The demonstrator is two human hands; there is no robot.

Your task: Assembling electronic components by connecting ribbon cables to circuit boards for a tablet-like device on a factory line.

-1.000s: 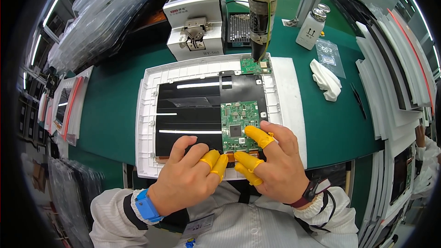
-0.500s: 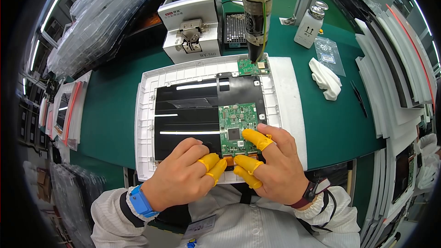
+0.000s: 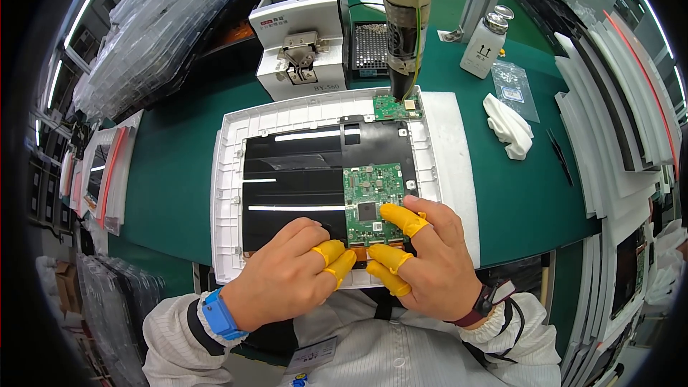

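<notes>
The board [image 3: 374,185], green with a dark chip [image 3: 367,211], lies on the right part of the black panel [image 3: 294,193], inside the white frame [image 3: 225,193]; it looks to be in the same place in the frame as a second ago.

The main change is in the left hand [image 3: 283,276]. A second ago its bare fingers stood up higher; now they are curled lower, over the panel to the left of the board. Its two fingers in yellow caps [image 3: 406,220] are bent, their tips again by the orange strip [image 3: 361,253] just below the board. Whether they pinch the strip cannot be told.

The right hand [image 3: 444,272] has hardly changed: fingers parted and half bent, one capped tip on the board just right of the chip, two more below the board beside the strip. Whether these grip anything cannot be told.

Above the board, the hanging tool [image 3: 408,32] again has its tip over the small board [image 3: 387,107]. The cloth [image 3: 510,129] and tweezers [image 3: 559,156], well right of the board, lie unmoved.
</notes>
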